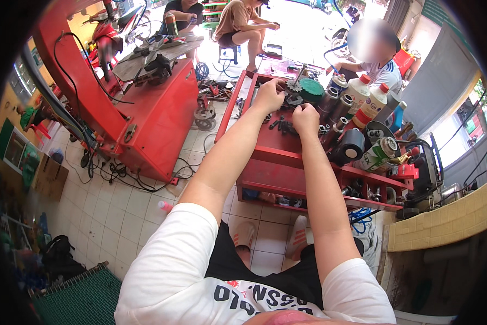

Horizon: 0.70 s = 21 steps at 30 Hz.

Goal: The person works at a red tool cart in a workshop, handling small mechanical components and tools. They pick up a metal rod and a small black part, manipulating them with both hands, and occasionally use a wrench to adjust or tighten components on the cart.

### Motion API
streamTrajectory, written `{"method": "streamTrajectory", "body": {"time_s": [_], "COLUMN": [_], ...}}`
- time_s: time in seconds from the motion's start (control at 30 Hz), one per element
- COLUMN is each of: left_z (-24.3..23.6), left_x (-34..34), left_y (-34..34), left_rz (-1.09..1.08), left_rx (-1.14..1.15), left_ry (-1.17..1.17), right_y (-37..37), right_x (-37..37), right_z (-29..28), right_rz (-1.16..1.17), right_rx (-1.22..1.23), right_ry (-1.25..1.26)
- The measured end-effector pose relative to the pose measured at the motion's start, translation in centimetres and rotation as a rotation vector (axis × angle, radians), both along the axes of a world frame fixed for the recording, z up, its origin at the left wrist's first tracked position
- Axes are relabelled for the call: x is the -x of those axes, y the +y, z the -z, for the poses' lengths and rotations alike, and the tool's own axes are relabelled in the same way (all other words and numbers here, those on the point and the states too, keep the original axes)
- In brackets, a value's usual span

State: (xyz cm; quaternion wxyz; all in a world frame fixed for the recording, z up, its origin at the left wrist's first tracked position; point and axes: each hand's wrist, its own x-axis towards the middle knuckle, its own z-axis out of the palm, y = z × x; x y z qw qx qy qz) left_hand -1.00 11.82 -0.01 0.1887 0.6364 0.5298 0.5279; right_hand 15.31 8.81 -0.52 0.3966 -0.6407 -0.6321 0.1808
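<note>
Left hand [270, 98] and right hand [307, 118]: fingers curled, near the dark parts [293, 101], upper centre of the frame, on the red worktop [273, 140]. Grasp cannot be determined.

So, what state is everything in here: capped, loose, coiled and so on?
Red metal tray: uncovered
Left fingers: bent; grip unclear
Right fingers: curled; grip unclear
Small black pieces: loose, scattered in tray
Two white plastic bottles with red caps: upright, capped
Thin blue hose: coiled on floor
Black cables: loose on floor
</note>
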Motion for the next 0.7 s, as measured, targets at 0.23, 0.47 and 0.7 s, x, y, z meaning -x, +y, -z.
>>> {"method": "streamTrajectory", "body": {"time_s": [0.23, 0.47, 0.7], "left_z": [-0.2, 0.6, 1.0], "left_x": [-0.2, 0.5, 0.5], "left_y": [-0.1, 0.6, 1.1], "left_rz": [-0.003, -0.037, -0.125], "left_rx": [-0.026, -0.044, -0.101], "left_ry": [-0.021, 0.027, -0.025], "right_y": [0.2, -0.4, -0.3], "right_x": [0.0, 0.4, 0.4], "right_z": [0.5, -0.1, -0.1], "right_rz": [-0.030, -0.048, -0.046], "right_rx": [-0.080, -0.073, -0.062], "right_ry": [-0.045, -0.026, -0.019]}}
